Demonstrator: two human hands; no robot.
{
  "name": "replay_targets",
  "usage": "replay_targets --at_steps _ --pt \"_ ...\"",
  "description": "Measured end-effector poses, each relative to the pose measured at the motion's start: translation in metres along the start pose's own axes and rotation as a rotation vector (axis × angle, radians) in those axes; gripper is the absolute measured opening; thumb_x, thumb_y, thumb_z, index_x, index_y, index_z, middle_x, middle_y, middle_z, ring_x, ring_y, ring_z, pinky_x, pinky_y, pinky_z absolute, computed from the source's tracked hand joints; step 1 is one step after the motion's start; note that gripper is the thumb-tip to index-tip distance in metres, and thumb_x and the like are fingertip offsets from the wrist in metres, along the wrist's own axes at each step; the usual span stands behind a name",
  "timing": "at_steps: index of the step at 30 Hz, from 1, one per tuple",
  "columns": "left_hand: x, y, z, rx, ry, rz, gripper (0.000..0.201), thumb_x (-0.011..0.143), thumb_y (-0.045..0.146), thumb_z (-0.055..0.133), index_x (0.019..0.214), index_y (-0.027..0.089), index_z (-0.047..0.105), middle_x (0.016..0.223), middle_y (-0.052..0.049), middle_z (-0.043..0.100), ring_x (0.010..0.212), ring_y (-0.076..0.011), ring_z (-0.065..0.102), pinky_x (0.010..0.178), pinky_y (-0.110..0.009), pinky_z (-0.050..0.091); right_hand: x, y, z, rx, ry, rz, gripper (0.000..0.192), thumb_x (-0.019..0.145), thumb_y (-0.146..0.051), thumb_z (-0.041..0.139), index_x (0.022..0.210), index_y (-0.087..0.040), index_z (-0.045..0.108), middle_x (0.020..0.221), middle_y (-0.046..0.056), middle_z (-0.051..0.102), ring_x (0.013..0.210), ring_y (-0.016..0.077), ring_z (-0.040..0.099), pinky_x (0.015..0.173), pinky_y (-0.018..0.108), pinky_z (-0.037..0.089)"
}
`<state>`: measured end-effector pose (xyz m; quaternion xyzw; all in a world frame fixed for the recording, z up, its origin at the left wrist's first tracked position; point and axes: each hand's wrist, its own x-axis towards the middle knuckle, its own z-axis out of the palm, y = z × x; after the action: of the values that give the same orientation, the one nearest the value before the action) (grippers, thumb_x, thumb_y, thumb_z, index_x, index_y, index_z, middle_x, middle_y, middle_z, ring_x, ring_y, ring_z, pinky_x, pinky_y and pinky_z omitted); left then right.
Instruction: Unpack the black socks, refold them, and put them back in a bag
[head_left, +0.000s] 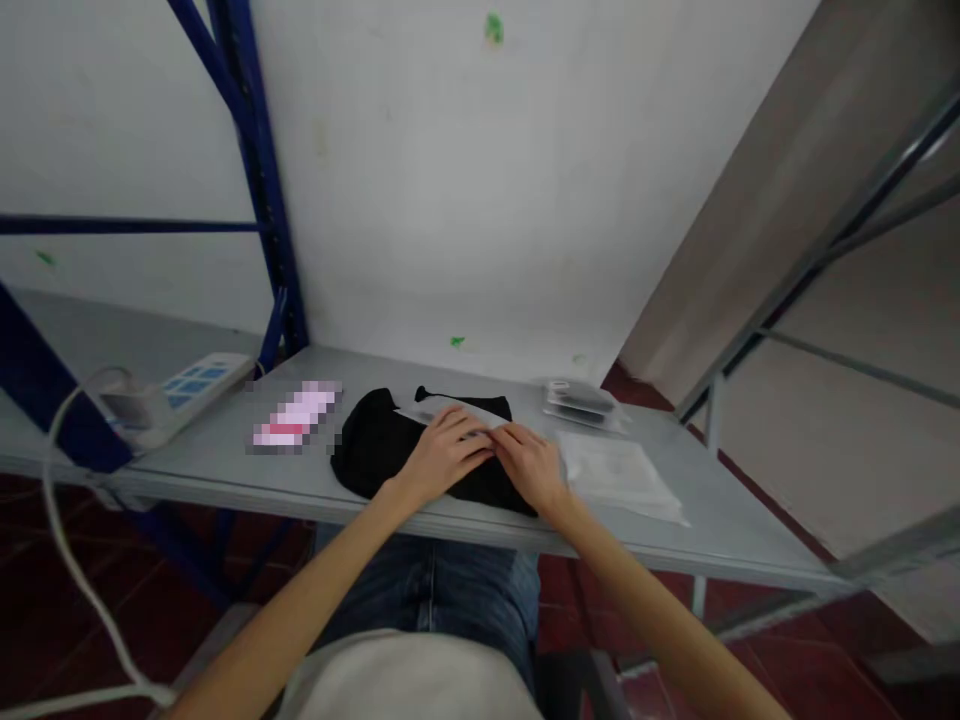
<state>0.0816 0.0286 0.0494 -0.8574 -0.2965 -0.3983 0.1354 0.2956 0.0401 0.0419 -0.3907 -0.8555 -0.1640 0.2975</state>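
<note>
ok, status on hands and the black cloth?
Both hands, left and right, flat on black cloth, pinching a clear bag. Bag stack right, apart.

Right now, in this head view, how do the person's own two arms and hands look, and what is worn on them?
Both forearms are bare up to the picture's lower edge: no sleeves, gloves, watch or bracelet show. The left hand and right hand are bare too, and no rings are visible on the fingers, though the picture is soft. Below the arms show a light, pale top and blue denim trousers.
</note>
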Motion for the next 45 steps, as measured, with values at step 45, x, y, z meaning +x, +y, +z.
replay_targets --at_steps 45 --pt "-0.040 -0.061 -0.036 0.106 0.012 -0.234 0.022 0.106 0.032 0.048 0.102 0.022 0.068 0.106 -0.007 0.074 0.101 -0.0218 0.066 0.093 -0.037 0.055 -0.013 0.049 -0.022 0.125 0.002 0.097 0.032 0.109 -0.029 0.043 0.107 -0.023 0.075 0.105 0.008 0.074 0.096 0.0202 0.071 0.086 0.030 0.055"
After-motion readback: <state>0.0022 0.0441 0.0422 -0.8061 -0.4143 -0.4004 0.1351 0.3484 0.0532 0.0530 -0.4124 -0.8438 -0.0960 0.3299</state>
